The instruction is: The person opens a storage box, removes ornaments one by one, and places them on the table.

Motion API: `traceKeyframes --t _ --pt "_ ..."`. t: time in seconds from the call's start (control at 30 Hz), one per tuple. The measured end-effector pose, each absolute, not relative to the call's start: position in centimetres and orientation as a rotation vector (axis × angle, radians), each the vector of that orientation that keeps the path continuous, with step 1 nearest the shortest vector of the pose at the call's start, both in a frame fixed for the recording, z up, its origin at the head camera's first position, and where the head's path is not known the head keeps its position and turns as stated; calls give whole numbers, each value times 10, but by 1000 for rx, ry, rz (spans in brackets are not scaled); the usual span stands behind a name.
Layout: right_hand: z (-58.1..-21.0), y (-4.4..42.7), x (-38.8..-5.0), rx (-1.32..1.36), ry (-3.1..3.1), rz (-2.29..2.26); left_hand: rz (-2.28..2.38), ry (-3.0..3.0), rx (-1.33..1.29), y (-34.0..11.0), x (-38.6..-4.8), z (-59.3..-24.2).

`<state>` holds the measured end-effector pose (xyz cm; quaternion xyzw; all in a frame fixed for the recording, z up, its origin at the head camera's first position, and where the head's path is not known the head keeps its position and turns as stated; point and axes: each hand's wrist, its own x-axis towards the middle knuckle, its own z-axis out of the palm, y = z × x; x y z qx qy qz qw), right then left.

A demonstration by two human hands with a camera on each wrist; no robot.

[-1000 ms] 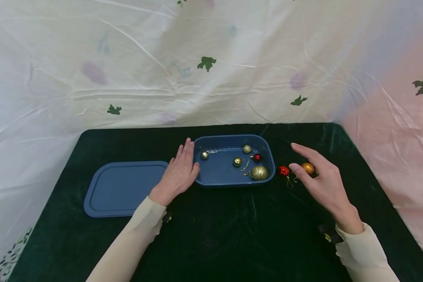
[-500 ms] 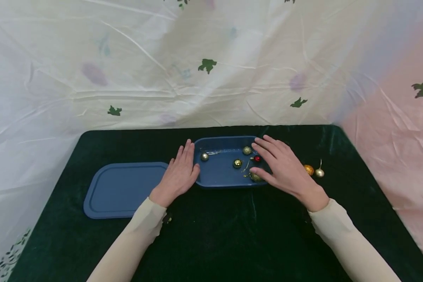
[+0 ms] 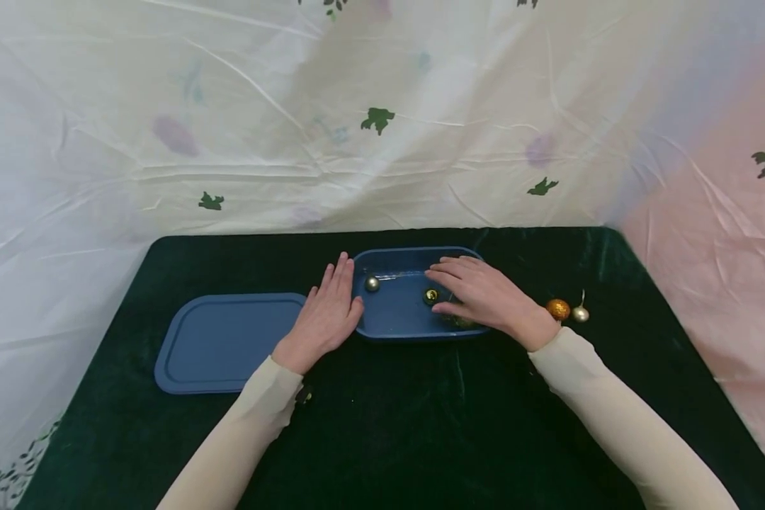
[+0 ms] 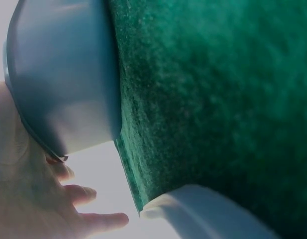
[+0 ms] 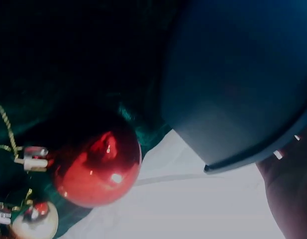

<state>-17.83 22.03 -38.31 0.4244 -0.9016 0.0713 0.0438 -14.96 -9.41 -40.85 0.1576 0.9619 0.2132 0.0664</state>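
A blue box (image 3: 392, 334) stands on the dark green cloth. Straight fingers of the left hand (image 3: 321, 312) rest against its left end; the left wrist view shows this hand (image 4: 31, 194) beside the box wall (image 4: 63, 74). Over the right part of the box is the right hand (image 3: 487, 296), its fingers extended and palm down, hiding much of what lies below; nothing is seen held in it. Inside, a silver ball (image 3: 372, 284) lies at left and a shiny gold ball (image 3: 431, 296) near the right fingertips. A red ball (image 5: 98, 169) lies outside the box in the right wrist view.
Left of the box lies a flat blue lid (image 3: 229, 343), partly behind the left forearm. An orange ball (image 3: 557, 309) and a pale gold ball (image 3: 580, 314) are on the cloth at right. A patterned white curtain (image 3: 382, 177) hangs behind the table.
The right hand has moved left from above the loose balls to over the box, covering the balls in its right part. The left hand has stayed at the box's left end.
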Motion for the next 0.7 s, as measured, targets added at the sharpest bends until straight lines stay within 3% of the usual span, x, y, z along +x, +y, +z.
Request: traceKeyframes --t 0.7 --pt "-396 207 -189 1265 -2919 377 652 2895 462 -94 -149 -408"
